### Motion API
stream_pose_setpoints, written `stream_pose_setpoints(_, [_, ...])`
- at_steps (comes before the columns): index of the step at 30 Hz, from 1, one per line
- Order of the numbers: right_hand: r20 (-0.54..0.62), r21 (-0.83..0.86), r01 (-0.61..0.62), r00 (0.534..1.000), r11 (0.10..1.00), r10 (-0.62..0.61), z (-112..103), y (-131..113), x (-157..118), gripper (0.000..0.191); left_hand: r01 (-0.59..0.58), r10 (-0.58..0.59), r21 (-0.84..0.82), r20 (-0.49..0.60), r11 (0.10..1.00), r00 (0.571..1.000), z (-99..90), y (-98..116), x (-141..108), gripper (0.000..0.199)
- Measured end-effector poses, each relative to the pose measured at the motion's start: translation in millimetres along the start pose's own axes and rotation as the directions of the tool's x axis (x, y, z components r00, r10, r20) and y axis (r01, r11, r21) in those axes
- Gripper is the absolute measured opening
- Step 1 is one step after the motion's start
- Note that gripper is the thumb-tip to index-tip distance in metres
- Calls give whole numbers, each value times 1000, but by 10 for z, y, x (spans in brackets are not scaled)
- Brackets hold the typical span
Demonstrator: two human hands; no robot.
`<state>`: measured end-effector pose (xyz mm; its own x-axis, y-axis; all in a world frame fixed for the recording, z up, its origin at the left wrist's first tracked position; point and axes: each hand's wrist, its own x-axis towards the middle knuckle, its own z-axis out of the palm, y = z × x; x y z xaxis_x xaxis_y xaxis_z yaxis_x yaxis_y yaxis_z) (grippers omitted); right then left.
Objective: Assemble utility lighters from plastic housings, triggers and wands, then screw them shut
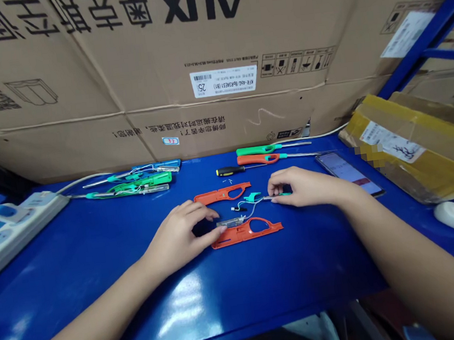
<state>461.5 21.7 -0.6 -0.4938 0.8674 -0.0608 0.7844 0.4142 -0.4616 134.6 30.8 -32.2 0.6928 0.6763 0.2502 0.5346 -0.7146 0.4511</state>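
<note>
Two orange lighter shell halves lie open on the blue table, the upper half point(213, 196) above the lower half point(239, 237). Between them sits a clear fuel tank point(230, 222), with thin wires and a tube running right to a metal rod point(270, 197) and a teal trigger point(252, 196). My left hand point(181, 233) is spread, its thumb at the left end of the tank and lower shell, its fingers apart near the upper shell. My right hand point(301, 187) is closed in a pinch on the metal rod.
A black-and-yellow screwdriver point(230, 170) lies behind the shells. Green and orange lighters point(256, 159) are at the back, opened green and blue ones point(130, 187) back left. A power strip point(11, 235) stands left; a phone point(349, 172) and yellow-taped box point(409, 142) are right, before large cartons point(146, 53).
</note>
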Motion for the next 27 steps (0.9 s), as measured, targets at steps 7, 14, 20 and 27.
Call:
stream_pose_setpoints(7, [-161, 25, 157, 975, 987, -151, 87, -110, 33, 10, 77, -85, -141, -48, 987, 995, 122, -60, 17, 18])
stream_pose_setpoints(14, [-205, -106, 128, 967, 986, -148, 356, -232, 161, 8, 82, -94, -171, -64, 982, 994, 141, -33, 54, 15])
stream_pose_setpoints(20, [-241, -5, 125, 963, 992, -123, 394, -225, 196, 9, 88, -99, -171, -57, 981, 993, 167, -32, 44, 15])
stream_pose_setpoints(27, [-291, 144, 137, 952, 980, -91, 345, -219, 168, 7, 73, -87, -200, -66, 977, 994, 191, -23, 46, 14])
